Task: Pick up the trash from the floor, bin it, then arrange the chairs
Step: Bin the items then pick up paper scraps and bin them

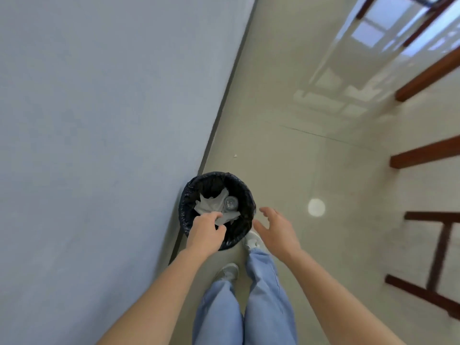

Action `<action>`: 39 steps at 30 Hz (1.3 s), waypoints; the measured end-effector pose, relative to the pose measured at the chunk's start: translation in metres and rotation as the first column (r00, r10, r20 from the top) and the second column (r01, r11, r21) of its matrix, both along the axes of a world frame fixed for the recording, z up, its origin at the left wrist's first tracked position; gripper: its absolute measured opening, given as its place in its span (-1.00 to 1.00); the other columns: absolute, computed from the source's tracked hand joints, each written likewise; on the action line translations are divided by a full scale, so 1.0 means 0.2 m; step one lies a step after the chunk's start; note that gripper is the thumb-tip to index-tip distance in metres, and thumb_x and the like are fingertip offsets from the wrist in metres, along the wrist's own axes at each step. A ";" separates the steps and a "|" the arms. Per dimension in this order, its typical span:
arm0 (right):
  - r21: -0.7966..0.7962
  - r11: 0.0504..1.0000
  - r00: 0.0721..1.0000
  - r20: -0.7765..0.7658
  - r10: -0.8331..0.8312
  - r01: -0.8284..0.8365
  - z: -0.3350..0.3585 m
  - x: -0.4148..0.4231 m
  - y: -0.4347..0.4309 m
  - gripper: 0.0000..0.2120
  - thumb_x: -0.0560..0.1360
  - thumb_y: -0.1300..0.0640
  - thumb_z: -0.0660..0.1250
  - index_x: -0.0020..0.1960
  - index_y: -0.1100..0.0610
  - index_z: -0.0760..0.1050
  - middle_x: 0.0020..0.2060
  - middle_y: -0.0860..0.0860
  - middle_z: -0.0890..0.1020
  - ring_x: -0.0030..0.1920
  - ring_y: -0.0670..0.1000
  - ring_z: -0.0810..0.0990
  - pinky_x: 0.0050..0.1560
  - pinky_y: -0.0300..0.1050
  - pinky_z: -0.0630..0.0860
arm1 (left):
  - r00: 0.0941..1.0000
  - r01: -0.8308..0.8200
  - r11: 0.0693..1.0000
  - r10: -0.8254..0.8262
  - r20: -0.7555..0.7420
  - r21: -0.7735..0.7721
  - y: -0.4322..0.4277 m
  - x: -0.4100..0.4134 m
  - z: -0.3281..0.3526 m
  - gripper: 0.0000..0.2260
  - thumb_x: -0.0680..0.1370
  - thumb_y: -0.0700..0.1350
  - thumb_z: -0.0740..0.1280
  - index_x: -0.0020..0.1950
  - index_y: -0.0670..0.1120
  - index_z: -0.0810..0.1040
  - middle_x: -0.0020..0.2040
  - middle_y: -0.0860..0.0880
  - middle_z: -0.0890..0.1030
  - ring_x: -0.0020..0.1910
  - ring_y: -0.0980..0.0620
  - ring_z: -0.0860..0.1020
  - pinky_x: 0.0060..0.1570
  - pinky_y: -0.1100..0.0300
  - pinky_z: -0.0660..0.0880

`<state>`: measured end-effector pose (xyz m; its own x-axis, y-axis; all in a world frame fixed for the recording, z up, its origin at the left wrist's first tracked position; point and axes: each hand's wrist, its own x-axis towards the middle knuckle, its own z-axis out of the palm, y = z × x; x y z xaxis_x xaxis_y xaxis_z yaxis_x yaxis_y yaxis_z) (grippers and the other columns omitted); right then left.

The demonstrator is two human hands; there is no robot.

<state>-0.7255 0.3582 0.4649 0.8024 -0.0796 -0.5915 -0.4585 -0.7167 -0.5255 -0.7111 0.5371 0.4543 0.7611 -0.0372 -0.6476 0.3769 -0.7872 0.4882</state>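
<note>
The left grip (pixel 206 229) hangs over the near rim of the bin (pixel 245 195), its fingers curled down onto the white paper (pixel 211 205) that lies inside. Whether it pinches the sheet or only touches it I cannot tell, since the back of the hand hides the fingertips. The right grip (pixel 276 230) is open and holds nothing, with its fingers spread just beside the bin's right rim.

The bin stands on the floor (pixel 286 158), at the floor's edge along the wall (pixel 99 120). Beside the paper in it lies a clear container (pixel 231 203), seen end-on; it could be a bottle or a cup.

The binning step looks almost done. What the next move probably turns on is a tiny white scrap (pixel 234 155) on the floor. It lies straight ahead of both grips, past the bin's far rim and near the wall-side edge. Neither grip is clearly nearer to it, and it is too small to make out its long axis or even to be sure it is trash.

The chairs (pixel 440 255) show only as blurred dark wooden legs and rails along the floor's right side. The picture border cuts them off, and they are nearer the right grip.
</note>
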 end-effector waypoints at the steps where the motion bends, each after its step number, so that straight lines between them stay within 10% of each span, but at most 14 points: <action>1: -0.009 0.999 0.999 0.017 -0.039 0.039 0.12 -0.05 -0.03 -0.59 0.53 -0.04 0.20 0.33 0.08 0.32 0.26 0.04 0.47 0.22 0.06 0.46 0.16 -0.06 0.40 | 0.999 0.042 0.999 -0.042 0.023 -0.008 -0.01 -0.03 0.12 -0.64 0.53 -0.13 0.20 0.33 -0.06 0.42 0.30 -0.07 0.46 0.29 -0.07 0.36 0.23 0.01 0.41; 9: -0.094 0.912 0.899 0.232 -0.371 0.400 0.80 -0.67 -0.24 -0.61 0.50 0.01 0.27 0.28 0.14 0.40 0.21 0.08 0.51 0.25 0.07 0.43 0.23 -0.06 0.36 | 0.895 0.361 0.932 -0.344 0.285 -0.010 -0.22 -0.29 0.82 -0.70 0.53 -0.13 0.20 0.26 -0.08 0.47 0.26 -0.07 0.50 0.27 -0.06 0.37 0.22 0.06 0.37; 20: -0.121 0.505 0.504 0.423 -0.753 0.855 1.08 -1.66 -0.74 -0.61 0.49 0.03 0.30 0.26 0.17 0.42 0.18 0.12 0.54 0.22 0.10 0.47 0.20 -0.02 0.40 | 0.654 0.701 0.713 -0.639 0.404 -0.009 -0.91 -0.62 1.12 -0.70 0.53 -0.09 0.23 0.25 -0.08 0.49 0.24 -0.10 0.51 0.26 -0.08 0.41 0.24 0.08 0.33; 39: -0.084 -0.039 0.013 0.543 -0.840 0.996 1.20 -3.41 -2.01 -0.64 0.46 0.11 0.34 0.21 0.21 0.45 0.14 0.14 0.57 0.18 0.13 0.48 0.19 -0.05 0.39 | 0.249 0.962 0.271 -0.825 0.508 -0.031 -2.83 -2.21 1.29 -0.71 0.51 -0.07 0.24 0.21 -0.04 0.52 0.20 -0.04 0.50 0.15 -0.07 0.47 0.13 0.10 0.43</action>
<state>-1.4084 -0.0443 0.7040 -0.1232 -0.9910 -0.0518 -0.7680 0.1283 -0.6275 -1.1539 -0.0286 0.7115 0.2262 -0.9591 -0.1702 -0.7180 -0.2822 0.6363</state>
